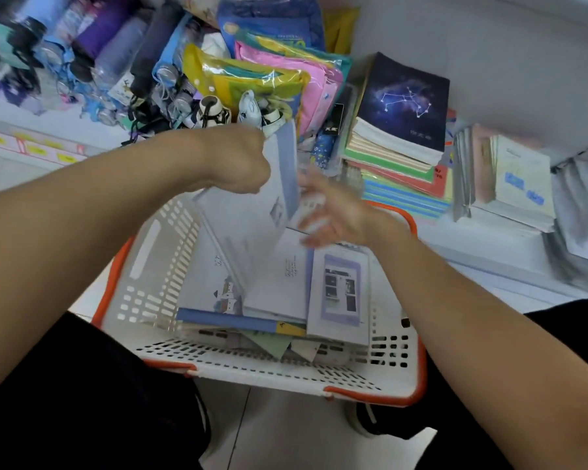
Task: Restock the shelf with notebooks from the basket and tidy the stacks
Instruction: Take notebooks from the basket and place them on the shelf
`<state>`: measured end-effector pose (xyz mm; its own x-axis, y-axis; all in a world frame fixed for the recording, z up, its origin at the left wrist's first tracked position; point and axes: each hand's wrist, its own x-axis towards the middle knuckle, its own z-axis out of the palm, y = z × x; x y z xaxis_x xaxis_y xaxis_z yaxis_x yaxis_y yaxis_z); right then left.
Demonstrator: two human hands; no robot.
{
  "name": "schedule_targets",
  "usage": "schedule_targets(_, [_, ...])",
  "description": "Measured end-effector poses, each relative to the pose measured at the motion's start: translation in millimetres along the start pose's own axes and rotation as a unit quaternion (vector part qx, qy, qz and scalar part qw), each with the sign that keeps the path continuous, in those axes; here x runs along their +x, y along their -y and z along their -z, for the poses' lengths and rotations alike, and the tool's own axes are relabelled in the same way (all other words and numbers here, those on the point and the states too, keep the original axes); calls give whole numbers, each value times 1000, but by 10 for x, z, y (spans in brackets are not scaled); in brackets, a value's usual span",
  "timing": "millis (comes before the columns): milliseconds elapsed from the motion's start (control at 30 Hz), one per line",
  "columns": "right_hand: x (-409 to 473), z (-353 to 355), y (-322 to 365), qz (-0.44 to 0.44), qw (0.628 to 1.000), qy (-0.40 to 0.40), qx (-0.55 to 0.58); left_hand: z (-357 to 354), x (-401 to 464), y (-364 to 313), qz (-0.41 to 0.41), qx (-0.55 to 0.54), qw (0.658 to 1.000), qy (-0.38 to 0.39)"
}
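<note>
Head view: we look down into a white basket (pixel 157 252) with an orange rim, set on the floor between our knees in front of a low shelf (pixel 510 259). Our left hand (pixel 238 161) is curled tight around the upper corner of a pale notebook (pixel 272 184) with a blue-grey spine, holding it tilted above the basket's far end. Our right hand (pixel 333 208) is blurred, its fingers spread and loose just beside that notebook's right edge; whether the fingertips touch the cover we cannot tell. More notebooks (pixel 279 283) lie flat and overlapping in the basket, one with a purple-framed cover at the right. On the shelf beyond the basket stands a stack of notebooks (pixel 398 147) topped by a dark cover with a constellation drawing, and a second pale stack (pixel 516 178) sits to its right. To the left of the stacks we see coloured plastic folders (pixel 272 72) and folded umbrellas (pixel 123 52).
</note>
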<state>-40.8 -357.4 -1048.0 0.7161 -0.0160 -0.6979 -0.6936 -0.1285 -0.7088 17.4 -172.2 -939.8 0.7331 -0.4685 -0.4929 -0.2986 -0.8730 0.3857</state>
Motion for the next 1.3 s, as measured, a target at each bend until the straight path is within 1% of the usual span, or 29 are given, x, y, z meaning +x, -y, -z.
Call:
schedule_targets(33, [141, -47, -303, -45, 988, -41, -144, -2, -13, 9, -3, 25, 1000, -9])
schedule_targets(67, [295, -85, -639, -62, 956, -87, -274, -17, -31, 1, -10, 54, 998, -16])
schedule_targets(100, [404, -124, -945, -56, 924, -129, -356, -41, -41, -9, -26, 82, 996, -23])
schedule_targets(133, [462, -148, -1187, -44, 907, -165, -384, -66, -61, -31, -42, 103, 993, -29])
schedule_targets(167, [487, -144, -1348, -39, 904, -191, -381, -100, -57, -42, -58, 121, 991, -32])
schedule_targets(267, [542, -9, -1438, -37, 922, -228, -310, -155, -27, -64, -99, 135, 986, -15])
schedule_targets(300, [557, 14, -1401, -38, 922, -231, -310, -149, -42, -85, -102, 132, 986, -8])
schedule_targets(333, [572, 6, -1350, -36, 913, -232, -333, -142, -58, -102, -100, 138, 985, -2])
schedule_targets(433, [554, -37, -1111, -28, 874, -244, -419, -130, -51, -75, -101, 187, 977, -9])
schedule_targets(467, [522, -15, -989, -38, 871, -241, -427, -140, -33, -45, -105, 194, 975, -13])
schedule_targets(500, [474, 37, -854, -57, 883, -221, -410, -149, -10, -12, -110, 196, 974, -20])
schedule_targets(567, [339, 209, -566, -94, 923, -159, -338, -147, 19, 39, -115, 199, 973, -28])
schedule_targets(600, [249, 291, -404, -100, 939, -147, -295, -140, 19, 61, -119, 195, 973, -24])
schedule_targets(633, [166, 348, -248, -90, 955, -147, -242, -137, 17, 79, -122, 182, 975, -21])
schedule_targets(700, [-23, 336, 84, -31, 981, -138, -131, -140, -23, 71, -121, 137, 983, -20])
schedule_targets(767, [-237, 159, 409, 51, 992, -107, -44, -161, -40, 15, -149, 73, 985, -37])
schedule_targets(800, [-333, 38, 544, 94, 990, -101, -9, -158, -52, -34, -160, 42, 985, -47])
schedule_targets(867, [-495, -179, 746, 165, 979, -119, 25, -122, -111, -111, -153, 14, 985, -77])
schedule_targets(933, [-617, -333, 881, 206, 967, -137, 54, -94, -159, -117, -145, 23, 984, -105])
schedule_targets(1000, [-696, -428, 975, 238, 957, -119, 110, -39, -145, -27, -151, 23, 979, -137])
schedule_targets(1067, [-730, -470, 1045, 263, 948, -103, 146, 66, -111, 94, -162, -48, 973, -157])
schedule_targets(1100, [-728, -471, 1058, 280, 943, -124, 134, 146, -118, 149, -169, -107, 967, -158])
schedule_targets(1133, [-735, -470, 1068, 305, 932, -171, 93, 242, -148, 198, -178, -172, 957, -153])
schedule_targets(1167, [-725, -448, 1065, 328, 913, -242, 24, 343, -195, 244, -188, -236, 941, -149])
schedule_targets(1200, [-734, -438, 1073, 337, 887, -314, -40, 447, -238, 292, -199, -299, 921, -152])
schedule_targets(1233, [-757, -445, 1087, 333, 871, -354, -70, 552, -283, 336, -206, -355, 897, -164])
schedule_targets(1267, [-786, -461, 1120, 328, 875, -352, -60, 654, -327, 372, -211, -401, 872, -184])
schedule_targets(1300, [-830, -500, 1193, 331, 896, -296, 4, 749, -360, 405, -215, -433, 850, -210])
